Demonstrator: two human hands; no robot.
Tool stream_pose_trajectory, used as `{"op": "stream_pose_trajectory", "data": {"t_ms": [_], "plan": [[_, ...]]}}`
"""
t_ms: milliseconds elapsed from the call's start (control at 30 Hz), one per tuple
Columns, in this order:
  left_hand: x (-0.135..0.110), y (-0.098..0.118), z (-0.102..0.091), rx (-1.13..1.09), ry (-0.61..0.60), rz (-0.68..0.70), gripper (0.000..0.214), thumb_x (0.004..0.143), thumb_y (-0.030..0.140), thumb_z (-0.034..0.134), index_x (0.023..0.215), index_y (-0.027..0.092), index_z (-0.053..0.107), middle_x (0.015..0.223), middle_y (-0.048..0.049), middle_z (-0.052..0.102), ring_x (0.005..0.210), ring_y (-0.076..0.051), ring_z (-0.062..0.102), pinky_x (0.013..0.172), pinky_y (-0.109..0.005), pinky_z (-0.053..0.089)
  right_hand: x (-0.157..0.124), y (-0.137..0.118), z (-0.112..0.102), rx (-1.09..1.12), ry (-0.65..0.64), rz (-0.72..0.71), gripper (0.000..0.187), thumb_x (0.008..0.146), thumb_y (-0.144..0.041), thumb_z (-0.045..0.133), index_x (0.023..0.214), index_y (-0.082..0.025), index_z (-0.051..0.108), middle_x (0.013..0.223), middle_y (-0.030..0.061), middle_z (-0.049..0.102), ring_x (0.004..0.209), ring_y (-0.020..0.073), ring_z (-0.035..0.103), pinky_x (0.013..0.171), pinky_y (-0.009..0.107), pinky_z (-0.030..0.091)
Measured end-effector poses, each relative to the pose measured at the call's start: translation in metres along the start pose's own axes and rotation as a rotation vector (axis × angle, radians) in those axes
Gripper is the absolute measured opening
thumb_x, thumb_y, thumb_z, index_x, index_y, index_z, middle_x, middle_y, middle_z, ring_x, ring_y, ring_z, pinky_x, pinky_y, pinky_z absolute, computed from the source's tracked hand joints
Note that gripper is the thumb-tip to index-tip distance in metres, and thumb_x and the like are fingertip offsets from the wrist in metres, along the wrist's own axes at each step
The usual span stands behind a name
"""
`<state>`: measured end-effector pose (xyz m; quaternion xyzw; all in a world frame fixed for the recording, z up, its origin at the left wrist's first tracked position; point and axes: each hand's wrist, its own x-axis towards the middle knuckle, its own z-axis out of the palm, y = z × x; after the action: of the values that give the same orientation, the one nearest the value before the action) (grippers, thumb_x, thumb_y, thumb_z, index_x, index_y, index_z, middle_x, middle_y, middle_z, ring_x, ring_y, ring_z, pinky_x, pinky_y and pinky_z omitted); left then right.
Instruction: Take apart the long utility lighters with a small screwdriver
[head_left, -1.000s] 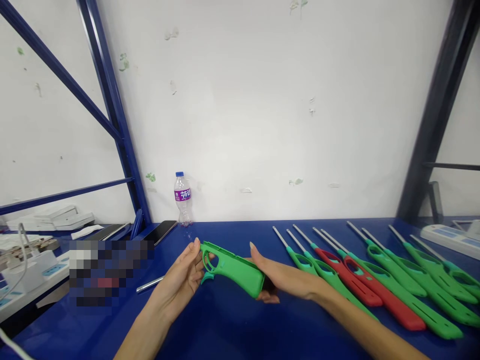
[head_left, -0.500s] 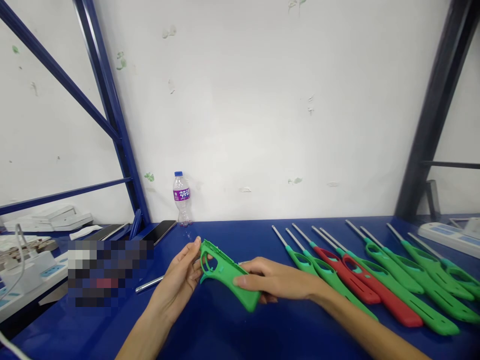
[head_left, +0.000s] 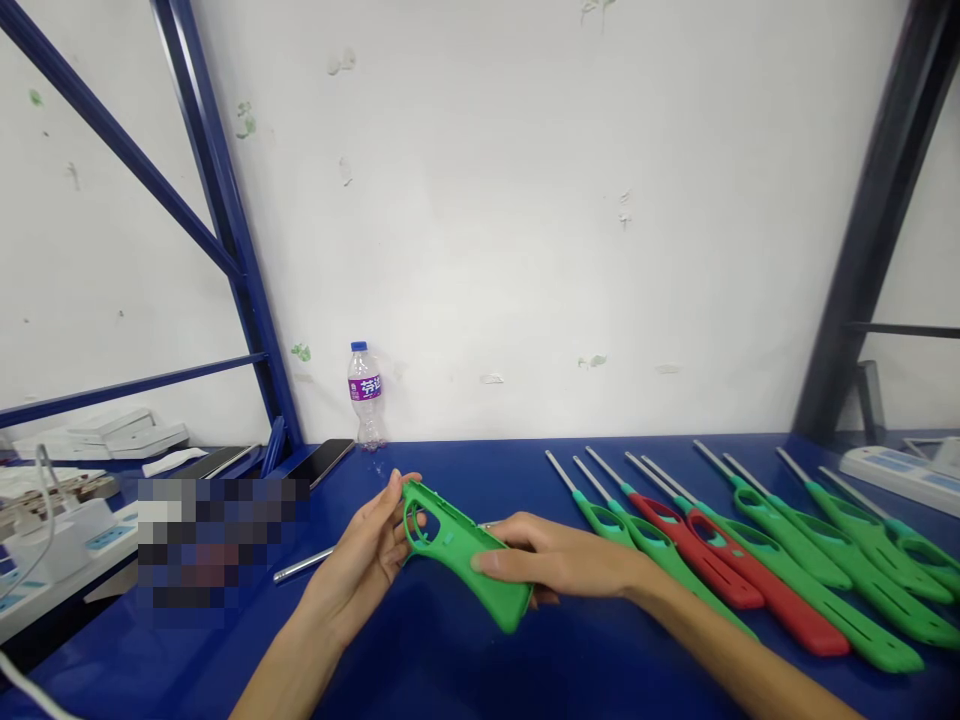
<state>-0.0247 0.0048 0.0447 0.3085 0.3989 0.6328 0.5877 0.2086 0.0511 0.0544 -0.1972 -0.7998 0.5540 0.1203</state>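
Observation:
A green lighter handle shell point(head_left: 469, 560) is held between both hands above the blue table, tilted with its ring end up and to the left. My left hand point(head_left: 367, 550) pinches the ring end, thumb at its top edge and fingers behind the opening. My right hand point(head_left: 547, 555) grips the wider lower part, with the thumb across its face. A small metal tip point(head_left: 487, 525) shows just behind the shell by my right fingers; the rest of it is hidden. On the table, a silver metal tube point(head_left: 300, 566) runs partly behind my left forearm.
Several long-stemmed lighters, green ones point(head_left: 810, 600) and red ones point(head_left: 799, 615), lie in a row at right. A clear bottle point(head_left: 367, 400) stands by the wall near a phone point(head_left: 322, 462). Power strips point(head_left: 112, 540) and a pixelated patch lie at left.
The shell has shifted slightly right and down and turned a little in my hands. A turquoise-green piece that stuck out below the ring no longer shows there. Both hands keep their hold.

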Motion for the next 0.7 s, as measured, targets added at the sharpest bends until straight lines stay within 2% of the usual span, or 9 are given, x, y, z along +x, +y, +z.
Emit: {"op": "stream_pose_trajectory", "data": {"t_ms": [233,333,400,467,533,600,700], "plan": [[-0.0027,0.0034,0.006,-0.073,0.063,-0.018,0.023,0.105,0.03,0.052,0.101,0.013,0.068,0.072,-0.0007,0.064,0.053,-0.006,0.062,0.035,-0.01,0.037,-0.0003,-0.0022,-0.0001,-0.02,-0.018,-0.041,0.051,0.092,-0.068,0.057,0.087,-0.017,0.056,0.072,-0.0033,0.051,0.057,0.0079,0.046,0.051,0.02,0.037],[-0.0042,0.0036,0.0072,-0.076,0.082,-0.009,0.023,0.104,0.028,0.053,0.099,0.013,0.069,0.072,-0.001,0.064,0.054,-0.007,0.064,0.038,-0.01,0.042,-0.0011,-0.0036,0.0007,-0.01,-0.031,-0.073,0.048,0.09,-0.065,0.063,0.09,-0.017,0.059,0.076,-0.0025,0.054,0.062,0.0091,0.048,0.057,0.022,0.038],[-0.0039,0.003,0.0064,-0.07,0.105,0.003,0.02,0.103,0.026,0.056,0.098,0.013,0.07,0.074,-0.0016,0.066,0.056,-0.008,0.066,0.042,-0.012,0.048,-0.0012,-0.0036,0.001,0.01,-0.024,-0.046,0.047,0.088,-0.062,0.069,0.102,-0.018,0.062,0.079,-0.0022,0.057,0.066,0.0107,0.05,0.06,0.023,0.039],[-0.002,0.0025,0.0046,-0.067,0.131,0.027,0.013,0.1,0.022,0.062,0.097,0.013,0.071,0.074,-0.0014,0.068,0.055,-0.008,0.066,0.046,-0.014,0.053,-0.0007,-0.003,0.0012,-0.01,0.012,-0.012,0.061,0.084,-0.059,0.075,0.129,-0.023,0.056,0.077,-0.0052,0.055,0.065,0.011,0.048,0.06,0.024,0.038],[0.0008,0.0027,0.0026,-0.083,0.169,0.066,0.005,0.095,0.015,0.068,0.096,0.012,0.071,0.072,-0.0007,0.068,0.052,-0.008,0.064,0.048,-0.014,0.055,0.0002,-0.0026,0.0014,-0.081,0.065,-0.014,0.087,0.079,-0.055,0.081,0.151,-0.03,0.039,0.072,-0.0087,0.05,0.063,0.0108,0.044,0.06,0.024,0.034],[0.0035,0.0034,0.0012,-0.109,0.212,0.114,0.003,0.093,0.01,0.069,0.094,0.012,0.071,0.071,-0.0004,0.069,0.051,-0.007,0.063,0.05,-0.013,0.056,0.0011,-0.0031,0.0022,-0.157,0.104,-0.03,0.1,0.075,-0.051,0.086,0.156,-0.033,0.032,0.075,-0.0082,0.053,0.065,0.0114,0.045,0.063,0.024,0.035],[0.0055,0.0042,0.0007,-0.129,0.249,0.163,0.007,0.093,0.005,0.066,0.092,0.011,0.07,0.072,-0.001,0.07,0.052,-0.006,0.064,0.053,-0.012,0.057,0.0019,-0.0042,0.0043,-0.197,0.126,-0.036,0.099,0.07,-0.048,0.089,0.154,-0.034,0.038,0.094,-0.0023,0.066,0.078,0.015,0.056,0.073,0.027,0.042]]}}
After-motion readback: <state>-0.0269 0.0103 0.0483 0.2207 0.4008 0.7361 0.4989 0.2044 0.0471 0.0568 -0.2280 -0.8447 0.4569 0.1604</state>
